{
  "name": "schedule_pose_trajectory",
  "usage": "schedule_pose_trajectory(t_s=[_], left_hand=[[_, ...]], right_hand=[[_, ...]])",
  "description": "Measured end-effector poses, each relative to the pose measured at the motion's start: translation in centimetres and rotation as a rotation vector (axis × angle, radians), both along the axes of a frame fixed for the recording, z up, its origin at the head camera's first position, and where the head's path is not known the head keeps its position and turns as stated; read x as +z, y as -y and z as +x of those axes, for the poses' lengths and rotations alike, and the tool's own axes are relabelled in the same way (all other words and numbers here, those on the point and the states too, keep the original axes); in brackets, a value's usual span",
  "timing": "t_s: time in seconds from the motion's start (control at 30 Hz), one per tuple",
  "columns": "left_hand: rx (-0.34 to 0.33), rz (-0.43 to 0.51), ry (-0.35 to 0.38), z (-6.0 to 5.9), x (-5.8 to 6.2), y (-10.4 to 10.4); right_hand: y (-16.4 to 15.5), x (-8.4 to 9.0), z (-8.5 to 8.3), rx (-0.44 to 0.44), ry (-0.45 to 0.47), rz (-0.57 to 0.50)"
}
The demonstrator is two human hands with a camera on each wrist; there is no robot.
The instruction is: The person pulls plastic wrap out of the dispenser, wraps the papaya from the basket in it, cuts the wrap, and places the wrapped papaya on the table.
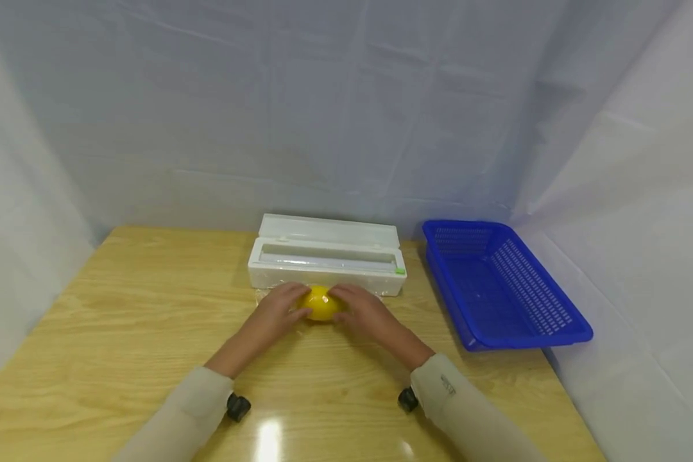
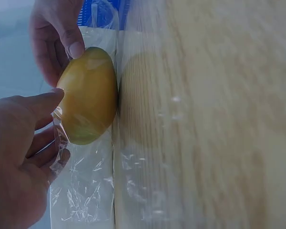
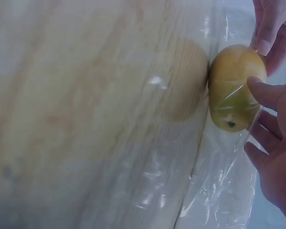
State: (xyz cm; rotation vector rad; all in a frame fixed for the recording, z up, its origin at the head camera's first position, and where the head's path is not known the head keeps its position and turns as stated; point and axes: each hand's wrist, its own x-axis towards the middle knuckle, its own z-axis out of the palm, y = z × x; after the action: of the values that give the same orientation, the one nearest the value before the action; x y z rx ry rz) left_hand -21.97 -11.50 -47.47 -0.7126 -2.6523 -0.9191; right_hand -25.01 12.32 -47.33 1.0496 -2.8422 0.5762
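Note:
A yellow mango (image 1: 321, 303) with greenish patches lies on a sheet of clear plastic wrap (image 3: 217, 191), close to the front of a white wrap box. From the left, my left hand (image 2: 21, 148) holds the mango, thumb against its upper side and fingers curled at the film behind it. My right hand (image 3: 279, 129) grips the other end the same way, with its thumb on the fruit. Film covers part of the mango's skin in both wrist views. Fingertips behind the fruit are partly hidden.
The white wrap box (image 1: 326, 279) stands with its lid up, a film roll inside and a green piece at its right end. To the right is a blue perforated basket (image 1: 468, 321). The wooden table (image 1: 121, 308) meets white sheeting behind and at the sides.

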Motion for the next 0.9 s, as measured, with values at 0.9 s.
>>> schedule_pose_trajectory(t_s=[0.9], left_hand=[[-0.01,-0.082,0.161,-3.2,0.4,-0.5]], right_hand=[[0.8,0.2,-2.6,0.001,0.1,0.013]])
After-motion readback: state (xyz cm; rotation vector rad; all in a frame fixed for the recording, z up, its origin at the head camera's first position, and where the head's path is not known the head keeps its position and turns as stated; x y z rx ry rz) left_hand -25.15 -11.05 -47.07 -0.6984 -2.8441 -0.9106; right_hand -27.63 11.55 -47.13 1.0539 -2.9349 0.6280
